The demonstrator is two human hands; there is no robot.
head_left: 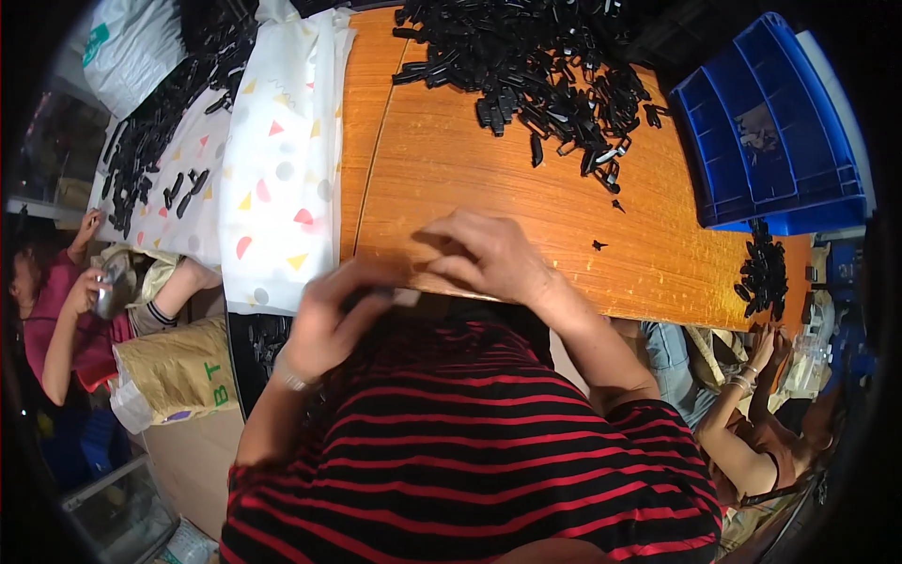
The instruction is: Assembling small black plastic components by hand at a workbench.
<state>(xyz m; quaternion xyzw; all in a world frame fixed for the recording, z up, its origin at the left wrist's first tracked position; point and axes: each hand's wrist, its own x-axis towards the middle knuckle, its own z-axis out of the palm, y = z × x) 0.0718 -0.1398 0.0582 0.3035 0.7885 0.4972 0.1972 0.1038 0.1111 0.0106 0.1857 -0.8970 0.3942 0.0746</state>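
At the table point(451, 179), left hand point(331, 318) and right hand point(489, 256) curl inward, grips unclear.

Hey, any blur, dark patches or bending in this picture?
In the head view, the left hand looks smeared, the right hand blurred at its fingertips; the crate curves near the rim; corners fall black; many black parts merge into one dark mass.

Your worktop point(442, 179) is brightly lit, its near edge bowed by the fisheye; your hands point(327, 320) show motion blur, and the view's rim darkens to black.
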